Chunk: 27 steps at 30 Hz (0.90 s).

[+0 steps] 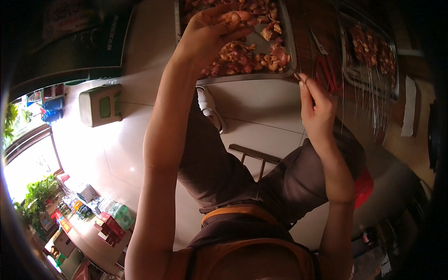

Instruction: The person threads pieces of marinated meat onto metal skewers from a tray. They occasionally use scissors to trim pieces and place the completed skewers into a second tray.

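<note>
Over a metal tray [242, 78] of raw meat pieces [233, 60], my left hand [212, 35] is closed round a small piece of meat [233, 17] at its fingertips. From there a thin metal skewer [266, 39] slants toward my right hand [318, 105]. That hand pinches the skewer's near end between thumb and forefinger, just off the tray's right corner. My left fingers partly hide where meat and skewer meet. To the right stands a second metal tray [346, 70] with loaded meat skewers [368, 49], their bare metal ends sticking out toward me.
Red-handled scissors [326, 74] lie between the trays. A pale strip [409, 107] lies right of the second tray. Below the trays are my knees and a wooden frame [254, 154]. At left are a stool [99, 105], a dark box [88, 42] and a cluttered table [100, 249].
</note>
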{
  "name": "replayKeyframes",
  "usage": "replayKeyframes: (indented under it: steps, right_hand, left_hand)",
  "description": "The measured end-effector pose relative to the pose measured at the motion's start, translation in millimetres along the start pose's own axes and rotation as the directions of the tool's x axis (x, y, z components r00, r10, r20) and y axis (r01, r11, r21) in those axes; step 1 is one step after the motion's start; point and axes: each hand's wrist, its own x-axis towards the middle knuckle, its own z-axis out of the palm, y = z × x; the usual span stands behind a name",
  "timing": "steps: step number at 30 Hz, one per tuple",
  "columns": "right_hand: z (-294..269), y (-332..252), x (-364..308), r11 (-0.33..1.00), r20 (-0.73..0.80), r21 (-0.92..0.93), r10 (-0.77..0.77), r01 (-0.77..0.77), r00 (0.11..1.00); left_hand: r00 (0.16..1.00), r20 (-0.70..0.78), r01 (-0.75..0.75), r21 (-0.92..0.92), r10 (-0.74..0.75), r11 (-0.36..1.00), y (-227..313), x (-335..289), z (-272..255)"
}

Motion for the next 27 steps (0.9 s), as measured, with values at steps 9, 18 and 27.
replayKeyframes:
  steps: [9, 18, 27]
  right_hand:
    - [3, -7, -1, 0.880, 0.299, 0.229, 0.343, -0.416, 0.891]
    - [16, -9, 2, 1.000, -0.011, -0.008, -0.002, 0.002, 1.000]
    - [24, -9, 6, 0.987, 0.017, 0.137, 0.086, -0.088, 0.996]
  left_hand:
    - [0.998, -0.045, -0.026, 0.145, 0.033, 0.989, -4, -5, -1]
    - [0.983, -0.171, -0.033, 0.191, 0.066, 0.981, -13, -4, 13]
    - [0.999, -0.034, -0.015, 0.132, 0.019, 0.991, -36, -4, 12]
